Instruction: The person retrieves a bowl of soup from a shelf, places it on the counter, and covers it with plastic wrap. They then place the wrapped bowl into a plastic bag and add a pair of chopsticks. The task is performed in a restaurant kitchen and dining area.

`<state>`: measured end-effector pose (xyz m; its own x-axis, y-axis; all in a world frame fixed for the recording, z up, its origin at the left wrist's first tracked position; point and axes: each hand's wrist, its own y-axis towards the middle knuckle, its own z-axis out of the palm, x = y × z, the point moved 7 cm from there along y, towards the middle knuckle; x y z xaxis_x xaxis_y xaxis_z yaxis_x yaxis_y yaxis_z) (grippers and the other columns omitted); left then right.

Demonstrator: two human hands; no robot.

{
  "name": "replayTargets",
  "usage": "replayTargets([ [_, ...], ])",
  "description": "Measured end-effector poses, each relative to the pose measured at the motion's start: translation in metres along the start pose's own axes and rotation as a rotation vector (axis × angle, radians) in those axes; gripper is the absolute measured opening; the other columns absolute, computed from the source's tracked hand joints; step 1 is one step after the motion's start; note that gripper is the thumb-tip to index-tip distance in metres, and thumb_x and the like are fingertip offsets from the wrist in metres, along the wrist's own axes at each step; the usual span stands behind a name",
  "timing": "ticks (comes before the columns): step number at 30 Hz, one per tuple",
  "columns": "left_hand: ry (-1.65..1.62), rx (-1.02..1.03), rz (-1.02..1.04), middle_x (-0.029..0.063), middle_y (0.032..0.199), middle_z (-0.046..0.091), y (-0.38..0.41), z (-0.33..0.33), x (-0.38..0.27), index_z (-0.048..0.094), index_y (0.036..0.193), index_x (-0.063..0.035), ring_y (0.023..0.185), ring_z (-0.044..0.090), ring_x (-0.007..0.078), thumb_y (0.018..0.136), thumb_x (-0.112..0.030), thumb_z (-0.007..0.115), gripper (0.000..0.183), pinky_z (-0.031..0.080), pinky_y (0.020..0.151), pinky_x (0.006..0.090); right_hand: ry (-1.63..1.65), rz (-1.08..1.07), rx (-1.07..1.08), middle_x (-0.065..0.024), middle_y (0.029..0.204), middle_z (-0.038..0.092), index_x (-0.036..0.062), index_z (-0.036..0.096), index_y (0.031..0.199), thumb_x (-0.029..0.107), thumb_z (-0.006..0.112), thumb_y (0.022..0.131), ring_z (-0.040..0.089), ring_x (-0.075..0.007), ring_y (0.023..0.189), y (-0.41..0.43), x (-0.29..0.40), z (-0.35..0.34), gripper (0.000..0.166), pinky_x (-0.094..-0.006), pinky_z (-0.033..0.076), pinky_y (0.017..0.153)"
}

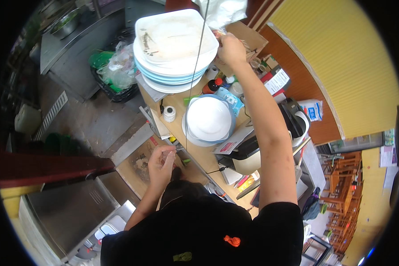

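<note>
My right hand (232, 50) reaches into an open cardboard box (252, 35) at the back of the wooden counter. Its fingertips are at a small reddish item (218, 33), partly hidden, so a grip on it cannot be made out. Beside that hand rises a tall stack of white and blue plates, topped by a stained white square tray (173, 36). My left hand (162, 163) hovers with curled fingers left of the counter's front edge; whether it holds something small is unclear. Between the hands stand a white bowl (209, 118) on stacked dishes and a spool of white string (169, 113).
A thin dark cord (199, 50) hangs across the view. Behind the bowls are a red-capped bottle (212, 86) and a blue tissue pack (231, 99). A black-and-white machine (247, 158) sits right, a lined rubbish bin (114, 74) left. Wooden chairs (344, 189) fill the far right.
</note>
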<state>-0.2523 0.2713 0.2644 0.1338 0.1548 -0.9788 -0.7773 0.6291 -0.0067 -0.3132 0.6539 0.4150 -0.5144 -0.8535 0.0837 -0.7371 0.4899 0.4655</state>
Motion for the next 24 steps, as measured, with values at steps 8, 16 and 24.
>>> replayTargets([
  [8,-0.125,0.403,-0.044,0.0055,0.094,0.061,0.053,0.085,-0.020,0.060,0.104,0.0000,0.084,0.058,0.0109,0.092,-0.005,0.055,0.014,0.046,0.076,0.0240,0.078,-0.368,-0.470,-0.0068,0.084,0.064,0.0081,0.065,0.081,0.009,0.070,0.074,0.063,-0.0278,0.077,-0.084,0.029,-0.098,0.008,-0.0365,0.050,0.066],
  [16,-0.938,0.529,-0.712,0.0092,0.100,0.059,0.066,0.180,-0.044,0.048,0.121,-0.0023,0.092,0.056,0.0179,0.100,-0.022,0.042,0.030,0.045,0.087,0.0349,0.193,-0.768,-0.170,-0.0053,0.088,0.065,0.0089,0.068,0.088,0.013,0.066,0.071,0.063,-0.0222,0.079,-0.234,0.076,-0.147,0.018,-0.0321,0.052,0.071],
  [24,-0.516,0.611,-0.622,0.0013,0.077,0.047,0.080,0.178,0.022,0.053,0.107,-0.0055,0.069,0.048,0.0130,0.101,-0.017,0.034,0.023,0.043,0.068,0.0265,0.356,0.565,-0.101,-0.0130,0.092,0.062,-0.0027,0.058,0.105,0.018,0.068,0.079,0.060,-0.0265,0.086,-0.227,-0.128,-0.068,0.035,-0.0356,0.047,0.084],
])
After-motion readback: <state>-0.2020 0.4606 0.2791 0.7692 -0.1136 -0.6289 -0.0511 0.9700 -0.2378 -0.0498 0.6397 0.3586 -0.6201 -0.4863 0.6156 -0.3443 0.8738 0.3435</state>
